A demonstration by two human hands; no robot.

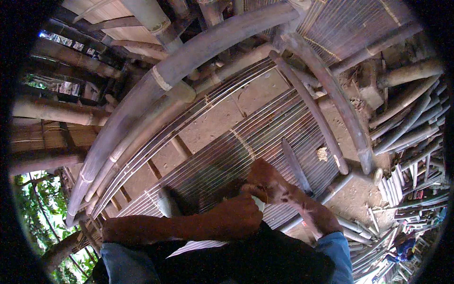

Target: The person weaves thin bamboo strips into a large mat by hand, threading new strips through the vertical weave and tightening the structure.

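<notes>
My left hand [239, 211] is closed, its knuckles up, over a panel of thin parallel slats [288, 113]. Just beyond it my right hand [268, 181] bends down with its fingers drawn together. The two hands nearly touch. A small pale thing [258, 203] shows between them, too small to name; what each hand's fingers hold is hidden. A pale cross binding [242, 142] runs over the slats up to my right hand. A long dark blade-shaped piece [295, 165] lies on the slats beside my right wrist.
A thick bamboo pole [127, 104] arches across the far side. More bamboo poles [331, 94] border the panel at right. A yellowish clump [322, 154] lies near the right edge. Cut bamboo lengths [411, 128] are stacked at far right. Green leaves [47, 208] show at left.
</notes>
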